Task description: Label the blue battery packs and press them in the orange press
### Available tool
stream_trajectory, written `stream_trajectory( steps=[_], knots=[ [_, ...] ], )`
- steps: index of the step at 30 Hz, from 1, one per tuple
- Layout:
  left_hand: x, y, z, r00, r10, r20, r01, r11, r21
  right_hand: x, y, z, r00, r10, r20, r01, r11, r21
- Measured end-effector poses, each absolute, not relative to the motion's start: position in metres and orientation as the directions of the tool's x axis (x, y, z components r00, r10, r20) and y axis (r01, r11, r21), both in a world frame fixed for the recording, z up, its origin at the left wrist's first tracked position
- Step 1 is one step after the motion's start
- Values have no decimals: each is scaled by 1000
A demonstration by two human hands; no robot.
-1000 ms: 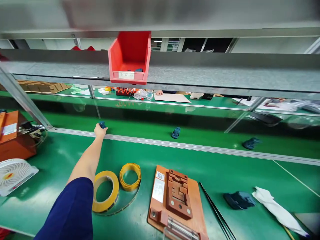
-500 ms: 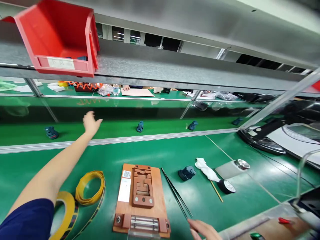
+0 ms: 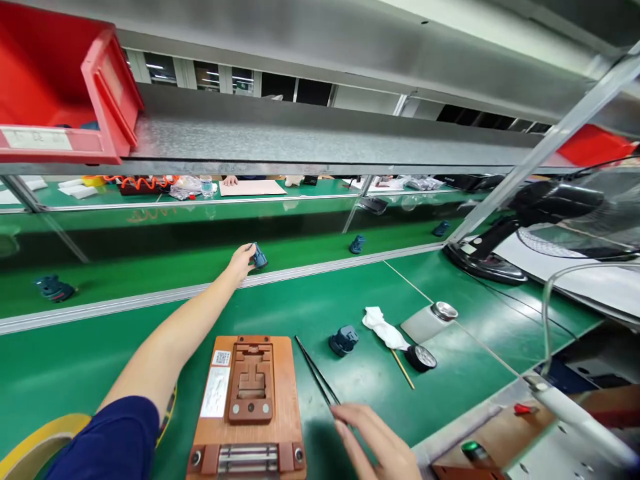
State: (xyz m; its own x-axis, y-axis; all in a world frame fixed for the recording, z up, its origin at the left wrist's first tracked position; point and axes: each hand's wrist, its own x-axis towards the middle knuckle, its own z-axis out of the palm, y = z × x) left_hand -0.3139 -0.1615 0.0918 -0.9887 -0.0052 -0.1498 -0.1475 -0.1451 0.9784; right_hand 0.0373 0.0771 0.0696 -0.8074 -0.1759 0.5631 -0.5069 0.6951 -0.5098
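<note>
My left hand (image 3: 242, 264) reaches out to the green strip behind the metal rail, its fingers closed on a dark blue part (image 3: 259, 256). At the lower middle, my right hand (image 3: 377, 443) pinches the end of the black tweezers (image 3: 318, 373), which lie on the green table. Left of the tweezers rests a wooden board (image 3: 287, 400) bearing a brown slotted fixture (image 3: 251, 380). Another dark blue part (image 3: 343, 340) stands on the table right of the tweezers. Further dark blue parts sit on the strip, one at the left (image 3: 55, 288) and one at the middle (image 3: 357, 244).
A red bin (image 3: 113, 93) sits on the metal shelf (image 3: 300, 133). To the right are a white cloth (image 3: 384, 328), a round black gauge (image 3: 421, 358), a bottle (image 3: 425, 323) and a black fan (image 3: 485, 261). Yellow tape (image 3: 45, 440) lies lower left.
My left hand has moved right and closed on the dark blue part. My right hand has come further into view and taken the tweezers. The whole view has shifted to the right.
</note>
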Motion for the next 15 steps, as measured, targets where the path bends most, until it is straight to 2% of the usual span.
stream_trajectory(
  steps=[3, 6, 9, 12, 15],
  knots=[
    [-268, -180, 107, -959, 199, -203, -255, -286, 924, 1, 58, 80, -840, -169, 516, -501, 605, -619],
    [-205, -190, 112, -900, 353, -255, -379, -347, 858, -42, 26, 89, -857, -165, 488, -502, 486, -716],
    [-147, -196, 112, -841, 441, -312, -483, -352, 802, -74, -4, 95, -831, -260, 491, -555, 358, -751],
    [-109, -206, 113, -816, 456, -355, -532, -353, 769, -85, -22, 94, -771, -421, 479, -610, 267, -747],
    [-82, -226, 117, -872, 312, -377, -467, -302, 831, -79, -26, 87, -770, -484, 417, -590, 289, -754]
  ],
)
